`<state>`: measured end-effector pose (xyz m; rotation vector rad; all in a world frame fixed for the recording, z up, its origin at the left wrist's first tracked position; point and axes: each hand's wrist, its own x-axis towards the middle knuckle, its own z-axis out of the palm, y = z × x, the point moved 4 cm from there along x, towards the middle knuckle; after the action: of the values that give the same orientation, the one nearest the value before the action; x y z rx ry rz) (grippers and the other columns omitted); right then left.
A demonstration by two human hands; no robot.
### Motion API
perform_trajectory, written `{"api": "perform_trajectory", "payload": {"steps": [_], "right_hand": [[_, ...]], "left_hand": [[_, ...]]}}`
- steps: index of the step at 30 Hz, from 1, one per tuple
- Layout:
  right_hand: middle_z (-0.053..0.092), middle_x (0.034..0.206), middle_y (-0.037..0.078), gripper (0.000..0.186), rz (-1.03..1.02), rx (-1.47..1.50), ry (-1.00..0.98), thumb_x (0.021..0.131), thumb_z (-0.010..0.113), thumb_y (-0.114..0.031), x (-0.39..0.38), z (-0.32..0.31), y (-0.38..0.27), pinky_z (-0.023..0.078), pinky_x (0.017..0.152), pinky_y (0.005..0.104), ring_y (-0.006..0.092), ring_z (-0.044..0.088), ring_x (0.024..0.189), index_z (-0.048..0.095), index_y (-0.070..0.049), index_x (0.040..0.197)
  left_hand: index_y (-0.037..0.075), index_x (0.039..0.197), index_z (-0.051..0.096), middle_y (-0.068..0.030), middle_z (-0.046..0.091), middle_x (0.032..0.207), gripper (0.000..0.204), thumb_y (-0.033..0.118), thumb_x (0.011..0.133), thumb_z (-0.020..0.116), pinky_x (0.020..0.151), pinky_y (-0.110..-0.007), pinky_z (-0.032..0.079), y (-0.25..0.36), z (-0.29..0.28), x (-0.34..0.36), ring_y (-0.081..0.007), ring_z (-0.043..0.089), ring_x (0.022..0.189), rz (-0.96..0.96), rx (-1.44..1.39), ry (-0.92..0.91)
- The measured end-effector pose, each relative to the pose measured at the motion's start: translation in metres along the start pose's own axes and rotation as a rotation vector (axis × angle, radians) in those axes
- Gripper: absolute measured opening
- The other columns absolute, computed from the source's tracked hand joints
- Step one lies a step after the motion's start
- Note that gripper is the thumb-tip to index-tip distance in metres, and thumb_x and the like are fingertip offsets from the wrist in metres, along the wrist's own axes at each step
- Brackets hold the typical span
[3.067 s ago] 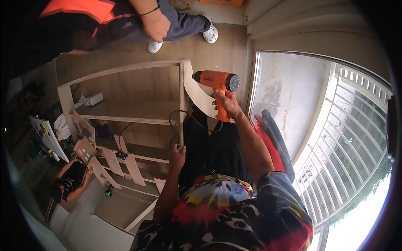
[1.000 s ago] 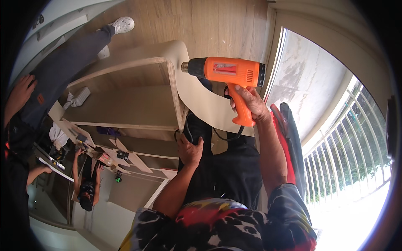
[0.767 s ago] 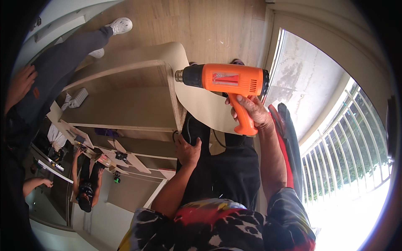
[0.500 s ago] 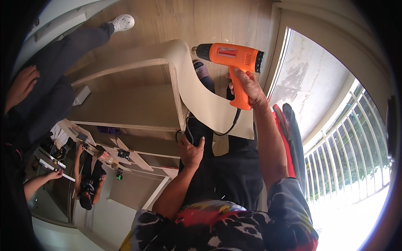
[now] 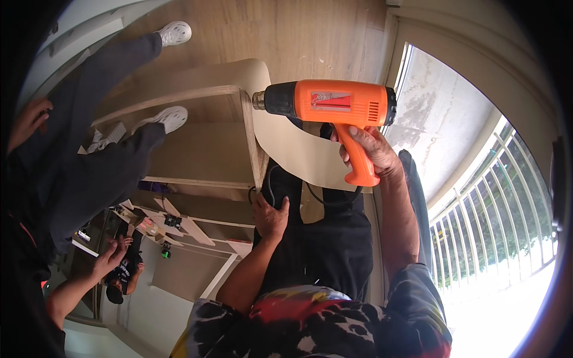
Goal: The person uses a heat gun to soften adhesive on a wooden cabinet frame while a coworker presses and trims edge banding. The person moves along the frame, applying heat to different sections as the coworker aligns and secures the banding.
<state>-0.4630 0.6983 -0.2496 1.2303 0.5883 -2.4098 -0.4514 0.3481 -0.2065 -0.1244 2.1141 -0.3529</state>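
Note:
An orange heat gun (image 5: pixel 343 102) with a black front and metal nozzle is in my right hand (image 5: pixel 377 148), which is wrapped round its handle. The nozzle points left at the curved edge of a beige edging sheet (image 5: pixel 292 149). This sheet bends round the rounded corner of a plywood-edged cabinet frame (image 5: pixel 248 128) and hangs loose toward my legs. My left hand (image 5: pixel 271 218) is low beside the frame's end, fingers curled at a loop of black cord (image 5: pixel 270 179); its fingertips are partly hidden. Part of the cord runs behind the sheet.
At left stands a person in dark trousers (image 5: pixel 89 179) and white clogs (image 5: pixel 175 33), one foot inside the frame. Another person (image 5: pixel 122 271) is beyond the cabinet, near wooden pieces (image 5: pixel 191 230). A window with white railings (image 5: pixel 489 215) is at right. Wooden flooring (image 5: pixel 322 36) lies ahead.
My right hand has brought the heat gun nearer and lower, its nozzle moving left over the sheet's bend. The person at left has stepped a foot into the frame. My left hand is nearly still.

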Motion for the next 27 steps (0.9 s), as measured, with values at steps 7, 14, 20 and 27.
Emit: {"api": "perform_trajectory", "payload": {"steps": [7,14,20,27], "right_hand": [[0.072,0.1,0.011,0.046,-0.006,-0.012,0.089,0.099,0.073,-0.038,0.037,-0.014,-0.006,0.06,0.054,0.025,0.0115,0.07,0.066,0.061,-0.003,0.127],[0.068,0.101,0.008,0.052,-0.047,-0.077,0.156,0.099,0.071,-0.045,0.115,-0.034,0.007,0.061,0.058,0.0271,0.0111,0.066,0.069,0.059,-0.005,0.13],[0.066,0.105,0.007,0.051,-0.026,-0.122,0.133,0.098,0.072,-0.045,0.112,-0.031,-0.009,0.057,0.06,0.0279,0.011,0.063,0.068,0.06,-0.008,0.131],[0.07,0.1,0.004,0.05,0.097,-0.067,0.005,0.095,0.077,-0.039,0.025,-0.012,-0.023,0.055,0.059,0.0223,0.0084,0.066,0.069,0.061,-0.005,0.128]], "left_hand": [[0.001,0.146,0.042,-0.0227,0.054,0.132,0.087,0.058,0.087,0.072,0.103,-0.054,0.048,-0.001,0.001,-0.001,-0.0417,0.059,0.12,0.025,-0.024,0.026],[0.002,0.142,0.045,-0.0232,0.054,0.13,0.083,0.057,0.086,0.074,0.102,-0.055,0.049,0.0,0.003,-0.001,-0.0424,0.059,0.12,0.034,-0.053,0.046],[0.001,0.143,0.043,-0.0238,0.055,0.129,0.085,0.058,0.086,0.073,0.101,-0.055,0.049,-0.001,0.002,-0.001,-0.0418,0.059,0.121,0.017,-0.041,0.012],[0.001,0.144,0.042,-0.0242,0.054,0.133,0.086,0.058,0.086,0.073,0.101,-0.055,0.049,-0.002,0.004,0.001,-0.0423,0.059,0.121,-0.002,-0.036,0.015]]}}
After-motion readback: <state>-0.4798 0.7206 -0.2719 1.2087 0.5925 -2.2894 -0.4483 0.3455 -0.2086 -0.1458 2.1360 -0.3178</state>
